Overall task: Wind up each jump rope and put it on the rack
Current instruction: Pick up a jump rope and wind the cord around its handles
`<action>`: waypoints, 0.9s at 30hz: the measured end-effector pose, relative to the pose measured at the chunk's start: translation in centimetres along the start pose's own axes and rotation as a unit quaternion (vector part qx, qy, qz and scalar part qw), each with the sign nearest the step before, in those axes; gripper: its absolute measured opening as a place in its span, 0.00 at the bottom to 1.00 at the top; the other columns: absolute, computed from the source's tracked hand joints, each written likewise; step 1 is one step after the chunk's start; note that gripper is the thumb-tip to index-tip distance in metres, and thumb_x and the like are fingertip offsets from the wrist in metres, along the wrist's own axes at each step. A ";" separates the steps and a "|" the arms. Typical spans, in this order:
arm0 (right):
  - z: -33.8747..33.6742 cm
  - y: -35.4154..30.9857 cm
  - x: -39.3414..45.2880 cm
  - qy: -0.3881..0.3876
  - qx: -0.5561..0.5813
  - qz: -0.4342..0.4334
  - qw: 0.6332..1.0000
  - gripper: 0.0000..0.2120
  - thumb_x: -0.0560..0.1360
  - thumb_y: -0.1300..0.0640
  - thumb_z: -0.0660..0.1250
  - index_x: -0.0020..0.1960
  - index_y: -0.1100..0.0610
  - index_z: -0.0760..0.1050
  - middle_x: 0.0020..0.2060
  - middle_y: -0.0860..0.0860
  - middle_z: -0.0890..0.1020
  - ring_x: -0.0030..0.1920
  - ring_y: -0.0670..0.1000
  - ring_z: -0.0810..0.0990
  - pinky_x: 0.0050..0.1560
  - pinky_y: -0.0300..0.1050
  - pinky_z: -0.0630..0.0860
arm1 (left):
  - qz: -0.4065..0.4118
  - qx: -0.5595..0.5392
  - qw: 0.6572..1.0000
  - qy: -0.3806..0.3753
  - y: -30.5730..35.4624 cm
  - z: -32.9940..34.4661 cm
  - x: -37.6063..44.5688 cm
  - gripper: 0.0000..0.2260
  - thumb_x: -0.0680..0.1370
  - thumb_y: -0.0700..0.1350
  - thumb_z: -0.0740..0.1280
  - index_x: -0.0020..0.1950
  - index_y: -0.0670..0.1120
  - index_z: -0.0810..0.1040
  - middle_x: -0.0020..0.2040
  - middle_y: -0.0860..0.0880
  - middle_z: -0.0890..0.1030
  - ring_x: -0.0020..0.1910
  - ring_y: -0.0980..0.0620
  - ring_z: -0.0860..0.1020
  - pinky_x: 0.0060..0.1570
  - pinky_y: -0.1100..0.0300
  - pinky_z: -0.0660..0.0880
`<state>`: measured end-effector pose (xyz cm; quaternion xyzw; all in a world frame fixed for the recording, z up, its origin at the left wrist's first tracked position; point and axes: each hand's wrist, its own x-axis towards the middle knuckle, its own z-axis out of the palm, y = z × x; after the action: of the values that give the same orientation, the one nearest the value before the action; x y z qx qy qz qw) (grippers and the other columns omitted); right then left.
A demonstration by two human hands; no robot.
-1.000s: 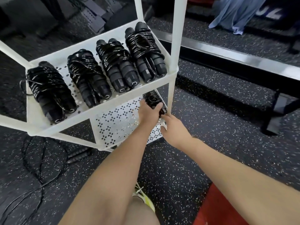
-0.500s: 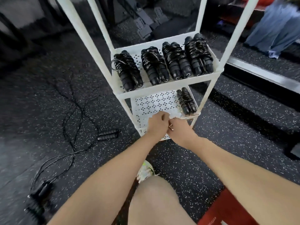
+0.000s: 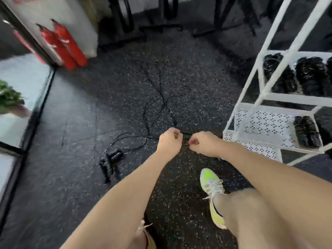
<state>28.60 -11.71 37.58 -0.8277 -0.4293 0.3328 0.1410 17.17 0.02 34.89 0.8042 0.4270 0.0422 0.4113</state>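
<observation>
My left hand [image 3: 168, 141] and right hand [image 3: 204, 143] curl low over the speckled floor [image 3: 71, 159], both closing on the black handles [image 3: 186, 136] of a loose jump rope [image 3: 158, 97] whose cord trails away ahead. Another rope's handles [image 3: 110, 161] lie to my left. The white rack [image 3: 269, 97] stands right, wound ropes [image 3: 305, 133] shelved. Red cylinders [image 3: 62, 45] lean far left.
</observation>
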 end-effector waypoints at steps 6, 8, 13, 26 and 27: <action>6.6 -3.9 6.6 -0.052 -0.017 0.000 0.999 0.08 0.79 0.53 0.66 0.56 0.52 0.80 0.51 0.50 0.84 0.48 0.50 0.81 0.50 0.43 0.76 | -0.062 0.018 0.997 -0.043 -9.3 -4.4 2.5 0.16 0.83 0.50 0.64 0.70 0.46 0.75 0.60 0.47 0.83 0.56 0.47 0.81 0.56 0.58 0.77; 9.2 -4.7 8.7 -0.077 -0.017 0.005 0.997 0.07 0.78 0.53 0.65 0.54 0.50 0.79 0.50 0.50 0.83 0.48 0.52 0.82 0.52 0.49 0.80 | -0.077 0.024 0.995 -0.054 -12.4 -5.5 3.2 0.17 0.84 0.50 0.63 0.71 0.47 0.73 0.60 0.47 0.82 0.51 0.47 0.82 0.51 0.56 0.79; 14.8 -7.4 13.7 -0.122 -0.019 0.007 0.992 0.10 0.80 0.53 0.63 0.60 0.50 0.76 0.49 0.47 0.80 0.48 0.50 0.81 0.54 0.50 0.80 | -0.122 0.037 0.990 -0.053 -20.4 -7.5 5.4 0.20 0.83 0.52 0.65 0.73 0.47 0.70 0.62 0.47 0.80 0.51 0.48 0.81 0.50 0.57 0.76; 28.6 -13.7 24.1 -0.170 -0.038 -0.062 0.983 0.17 0.82 0.53 0.61 0.71 0.52 0.71 0.51 0.47 0.79 0.45 0.48 0.80 0.49 0.48 0.78 | -0.246 0.049 0.966 0.061 -38.6 -8.2 9.2 0.18 0.82 0.52 0.65 0.70 0.46 0.71 0.59 0.45 0.81 0.55 0.43 0.80 0.57 0.47 0.78; 29.6 -13.9 24.5 -0.178 -0.041 -0.062 0.981 0.17 0.83 0.53 0.61 0.71 0.51 0.71 0.53 0.48 0.79 0.47 0.49 0.80 0.52 0.48 0.79 | -0.259 0.056 0.962 0.069 -39.7 -8.1 9.4 0.18 0.82 0.52 0.65 0.69 0.46 0.71 0.60 0.45 0.80 0.56 0.42 0.79 0.57 0.47 0.78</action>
<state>10.24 14.69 12.36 -0.7317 -0.5117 0.4477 0.0484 -6.12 23.66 9.83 0.6833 0.6495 -0.0343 0.3317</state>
